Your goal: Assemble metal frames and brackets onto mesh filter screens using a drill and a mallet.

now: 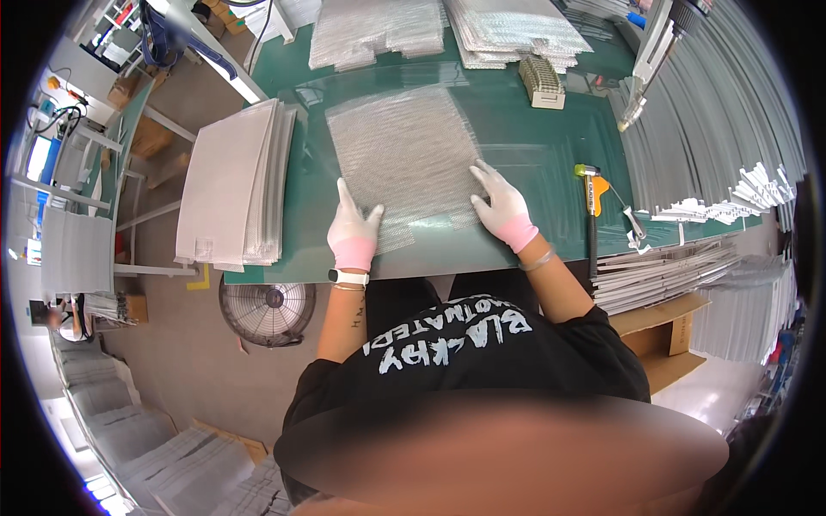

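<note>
A flat rectangle in bubble wrap (404, 159) lies on the green worktop (551, 142) in front of me. My left hand (353, 225), in a white glove with a pink cuff, rests at its lower left edge, thumb spread from the fingers. At its right edge lies my right hand (502, 206), gloved the same way, fingers stretched and apart. Both hands touch the edges of the wrap without closing round it. What the wrap contains is hard to make out through the bubbles.
A stack of white wrapped sheets (232, 185) stands left. Bubble-wrap sheets (379, 34) are piled at the back, near a beige slotted block (541, 83). At right are a hammer (592, 206), pliers (635, 224) and many grey panels (705, 120). A floor fan (268, 314) stands below.
</note>
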A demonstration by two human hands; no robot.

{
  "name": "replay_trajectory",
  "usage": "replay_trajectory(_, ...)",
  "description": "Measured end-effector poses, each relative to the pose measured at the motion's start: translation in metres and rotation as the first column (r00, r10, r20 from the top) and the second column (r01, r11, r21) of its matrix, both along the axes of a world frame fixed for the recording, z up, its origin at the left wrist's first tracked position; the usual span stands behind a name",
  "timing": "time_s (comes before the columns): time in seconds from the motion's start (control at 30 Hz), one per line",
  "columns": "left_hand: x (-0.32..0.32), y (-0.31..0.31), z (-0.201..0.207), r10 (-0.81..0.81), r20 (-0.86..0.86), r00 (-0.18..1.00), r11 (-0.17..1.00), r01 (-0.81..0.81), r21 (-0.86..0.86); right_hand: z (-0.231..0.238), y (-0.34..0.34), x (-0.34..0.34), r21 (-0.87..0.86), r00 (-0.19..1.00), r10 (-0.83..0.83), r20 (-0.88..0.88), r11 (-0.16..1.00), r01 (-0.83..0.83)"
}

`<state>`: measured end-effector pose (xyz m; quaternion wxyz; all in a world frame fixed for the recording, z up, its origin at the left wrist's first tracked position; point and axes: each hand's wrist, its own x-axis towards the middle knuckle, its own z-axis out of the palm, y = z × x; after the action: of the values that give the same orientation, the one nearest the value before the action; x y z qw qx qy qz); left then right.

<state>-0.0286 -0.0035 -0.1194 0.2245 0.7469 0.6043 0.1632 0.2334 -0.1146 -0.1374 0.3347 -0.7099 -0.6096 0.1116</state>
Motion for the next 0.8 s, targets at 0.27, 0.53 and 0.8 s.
replay_trajectory(0.27, -0.003, -0.002, -0.013, 0.003, 0.012, 1.000, 0.998, -0.004, 0.068, 0.005, -0.002, -0.005, -0.042, 1.000, -0.009, 0.010, 0.999, 0.010)
replay_trajectory(0.53, -0.001, 0.000, -0.014, 0.003, 0.011, 1.000, 0.993, -0.005, 0.119, 0.002, 0.003, 0.000, -0.056, 0.997, -0.016, 0.071, 0.998, 0.020)
replay_trajectory(0.8, -0.012, 0.033, -0.005, -0.115, -0.265, 0.957, 0.944, 0.189, 0.272, 0.042, 0.014, 0.012, -0.274, 0.945, 0.013, 0.326, 0.958, 0.081)
